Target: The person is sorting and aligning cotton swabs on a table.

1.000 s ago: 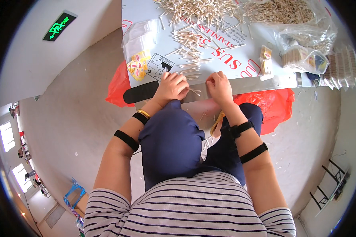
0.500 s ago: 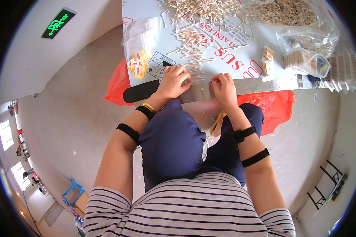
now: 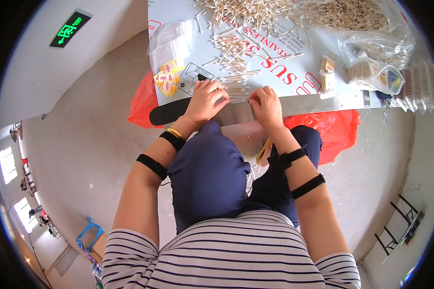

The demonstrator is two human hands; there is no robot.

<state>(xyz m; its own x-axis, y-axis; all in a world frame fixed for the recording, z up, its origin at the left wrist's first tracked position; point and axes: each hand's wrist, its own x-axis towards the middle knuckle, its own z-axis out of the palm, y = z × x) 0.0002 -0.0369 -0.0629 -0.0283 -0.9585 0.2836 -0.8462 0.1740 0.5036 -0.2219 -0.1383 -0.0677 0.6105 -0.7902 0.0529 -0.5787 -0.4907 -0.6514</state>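
Pale cotton swabs (image 3: 235, 83) lie in a loose row close to the front edge of the table (image 3: 304, 103), their sticks running roughly left to right. I record the row as lying between the two hands and slightly beyond them.

The left hand (image 3: 207, 100) is half curled at the row's left ends, fingers bent and thumb drawn in toward the forefinger. I cannot tell from my view whether it has hold of a swab. The right hand (image 3: 266, 106) is just right of the row, partly closed, with thumb and forefinger close together; whether anything is pinched there I cannot tell. The hands are apart.

Beyond the row I note a scattered heap (image 3: 248, 13) of swabs, and to its right more swabs in a clear bag (image 3: 371, 45). At the table's left side are clear sleeves (image 3: 171, 45), with yellow cards (image 3: 168, 79) just in front. A black strip (image 3: 166, 114) lies beside the left wrist. On the right stands a small pack (image 3: 327, 79) of swabs. Red plastic (image 3: 330, 132) shows below the table's front edge, right of the right hand.
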